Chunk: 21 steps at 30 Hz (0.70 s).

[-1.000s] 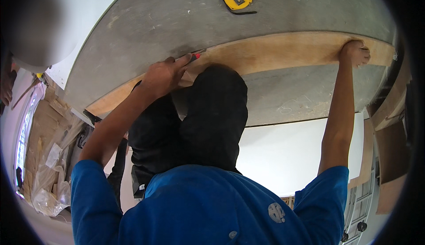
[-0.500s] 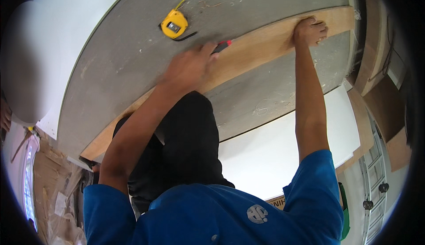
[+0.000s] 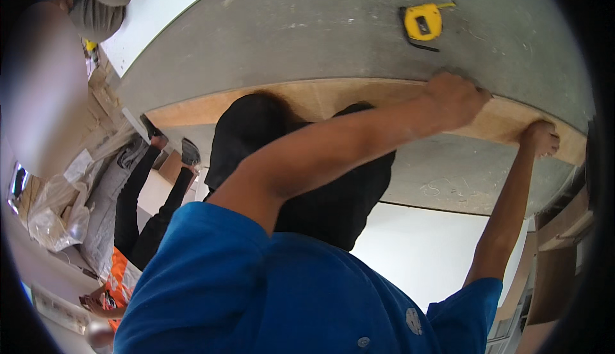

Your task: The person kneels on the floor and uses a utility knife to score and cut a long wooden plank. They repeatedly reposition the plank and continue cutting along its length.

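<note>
Both hands on a long wooden strip (image 3: 323, 98) running left to right across a grey board (image 3: 295, 40).
Left hand (image 3: 456, 101) crosses over the far edge, fingers curled, their grip hidden; right hand (image 3: 541, 139), nearer the right end, rests bent-fingered, clamping unclear. Shirt emblem (image 3: 414, 321) unreadable.

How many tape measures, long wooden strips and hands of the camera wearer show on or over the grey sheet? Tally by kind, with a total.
Tape measure: 1
Long wooden strip: 1
Wearer's hands: 2 (left hand, right hand)
Total: 4
</note>
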Each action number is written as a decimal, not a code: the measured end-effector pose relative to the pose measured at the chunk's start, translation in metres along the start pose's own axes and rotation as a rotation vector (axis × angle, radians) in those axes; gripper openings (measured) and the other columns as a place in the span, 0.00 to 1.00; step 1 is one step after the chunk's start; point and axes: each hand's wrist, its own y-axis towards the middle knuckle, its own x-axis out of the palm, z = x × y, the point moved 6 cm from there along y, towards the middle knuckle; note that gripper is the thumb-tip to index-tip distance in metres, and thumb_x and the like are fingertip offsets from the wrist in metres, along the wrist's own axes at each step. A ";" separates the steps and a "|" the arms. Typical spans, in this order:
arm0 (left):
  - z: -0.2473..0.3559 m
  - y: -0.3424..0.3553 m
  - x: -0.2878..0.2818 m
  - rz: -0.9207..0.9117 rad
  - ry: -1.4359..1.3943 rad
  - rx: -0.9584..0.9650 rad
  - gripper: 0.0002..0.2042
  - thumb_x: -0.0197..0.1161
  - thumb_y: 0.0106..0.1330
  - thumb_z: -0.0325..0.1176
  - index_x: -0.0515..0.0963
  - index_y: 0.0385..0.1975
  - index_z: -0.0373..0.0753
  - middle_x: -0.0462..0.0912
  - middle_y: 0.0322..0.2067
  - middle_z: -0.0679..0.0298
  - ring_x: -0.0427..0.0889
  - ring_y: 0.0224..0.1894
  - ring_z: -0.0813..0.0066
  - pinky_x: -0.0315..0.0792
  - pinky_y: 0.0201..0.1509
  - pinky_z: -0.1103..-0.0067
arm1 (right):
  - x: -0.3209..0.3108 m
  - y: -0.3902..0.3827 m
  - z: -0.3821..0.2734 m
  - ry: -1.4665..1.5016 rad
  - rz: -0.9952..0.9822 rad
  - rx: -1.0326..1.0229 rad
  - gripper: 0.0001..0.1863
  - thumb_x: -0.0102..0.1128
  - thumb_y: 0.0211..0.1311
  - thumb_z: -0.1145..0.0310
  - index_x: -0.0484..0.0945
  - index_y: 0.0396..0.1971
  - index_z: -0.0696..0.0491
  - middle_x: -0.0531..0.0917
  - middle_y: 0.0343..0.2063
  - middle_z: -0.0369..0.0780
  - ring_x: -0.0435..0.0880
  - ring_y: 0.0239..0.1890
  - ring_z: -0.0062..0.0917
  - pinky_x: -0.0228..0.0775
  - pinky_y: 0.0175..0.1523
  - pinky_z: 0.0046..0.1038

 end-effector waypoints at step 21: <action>-0.009 -0.001 0.005 -0.082 -0.049 -0.033 0.18 0.54 0.69 0.32 0.77 0.58 0.50 0.85 0.45 0.55 0.84 0.50 0.56 0.76 0.52 0.63 | -0.014 0.000 -0.007 -0.575 -0.067 -0.272 0.35 0.47 0.68 0.47 0.61 0.65 0.60 0.64 0.63 0.57 0.67 0.62 0.55 0.66 0.57 0.59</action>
